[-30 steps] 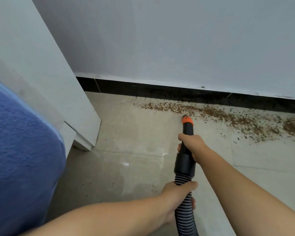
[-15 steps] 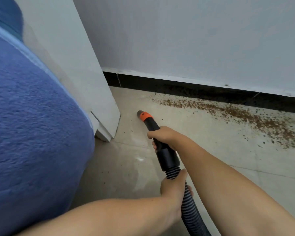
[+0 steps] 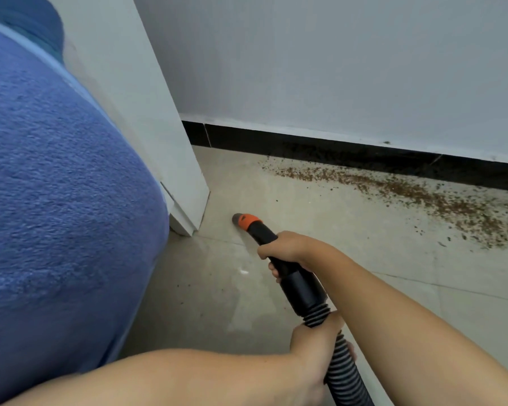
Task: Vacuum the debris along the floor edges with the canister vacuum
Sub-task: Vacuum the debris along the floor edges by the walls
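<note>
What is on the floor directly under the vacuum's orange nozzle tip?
Around the orange nozzle tip only bare beige floor tile shows. The spot beneath its mouth is covered. The brown debris lies apart, along the black baseboard.

Nozzle (image 3: 242,220) on floor (image 3: 364,244) btwn cabinet (image 3: 165,159) left, debris (image 3: 408,191) right.

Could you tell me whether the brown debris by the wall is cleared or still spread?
Still spread: brown debris lines the black baseboard.

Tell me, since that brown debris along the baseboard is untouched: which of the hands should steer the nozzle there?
Right. The right hand grips the rigid tube just behind the orange nozzle, so it aims the tip. The left hand holds the ribbed hose farther back. The debris lies to the right.
</note>
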The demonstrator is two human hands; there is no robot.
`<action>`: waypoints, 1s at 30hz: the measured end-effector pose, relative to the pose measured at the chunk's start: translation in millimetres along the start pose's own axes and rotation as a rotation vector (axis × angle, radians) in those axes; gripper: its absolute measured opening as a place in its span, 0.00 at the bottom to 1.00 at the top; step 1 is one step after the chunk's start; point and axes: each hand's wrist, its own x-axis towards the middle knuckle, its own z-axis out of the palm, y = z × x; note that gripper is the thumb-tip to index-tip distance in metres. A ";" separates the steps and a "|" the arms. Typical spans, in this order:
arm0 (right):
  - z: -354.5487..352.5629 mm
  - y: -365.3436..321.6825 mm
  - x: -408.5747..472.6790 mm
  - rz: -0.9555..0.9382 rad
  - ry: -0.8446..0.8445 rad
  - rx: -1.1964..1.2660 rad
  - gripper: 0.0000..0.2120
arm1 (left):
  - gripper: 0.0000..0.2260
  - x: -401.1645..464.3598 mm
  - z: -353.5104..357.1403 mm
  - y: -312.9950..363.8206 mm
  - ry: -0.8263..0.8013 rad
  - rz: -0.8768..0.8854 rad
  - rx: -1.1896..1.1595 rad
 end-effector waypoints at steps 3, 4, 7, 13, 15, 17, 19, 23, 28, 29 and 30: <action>-23.7 16.0 -7.1 0.006 0.182 0.168 0.12 | 0.11 4.0 0.1 -0.9 -0.078 -0.025 0.120; -33.8 21.1 -8.7 0.006 0.247 0.228 0.12 | 0.10 6.4 0.9 0.6 -0.097 -0.028 0.163; -61.1 33.6 -11.5 0.013 0.409 0.347 0.14 | 0.09 13.2 6.3 9.0 -0.135 -0.036 0.251; -71.9 27.6 -3.5 0.006 0.453 0.405 0.15 | 0.10 23.0 10.8 19.8 -0.146 -0.020 0.282; -62.2 15.0 3.5 -0.016 0.377 0.376 0.12 | 0.12 26.9 6.0 22.3 -0.115 0.000 0.245; -54.1 3.1 11.8 -0.043 0.332 0.367 0.11 | 0.14 32.3 -0.5 27.6 -0.081 0.027 0.207; -53.4 -3.3 18.2 -0.059 0.338 0.385 0.11 | 0.14 38.2 -6.0 34.3 -0.079 0.054 0.217; -75.7 12.5 12.8 -0.029 0.445 0.479 0.12 | 0.10 45.1 1.6 36.7 -0.133 0.029 0.317; -115.9 35.7 -6.3 0.024 0.564 0.525 0.13 | 0.09 53.6 33.5 36.4 -0.200 -0.001 0.339; -120.5 34.5 -6.5 0.030 0.563 0.516 0.13 | 0.09 55.2 37.6 38.1 -0.202 -0.004 0.325; -122.2 31.3 -5.2 0.027 0.558 0.509 0.14 | 0.09 56.4 39.6 39.6 -0.198 -0.004 0.308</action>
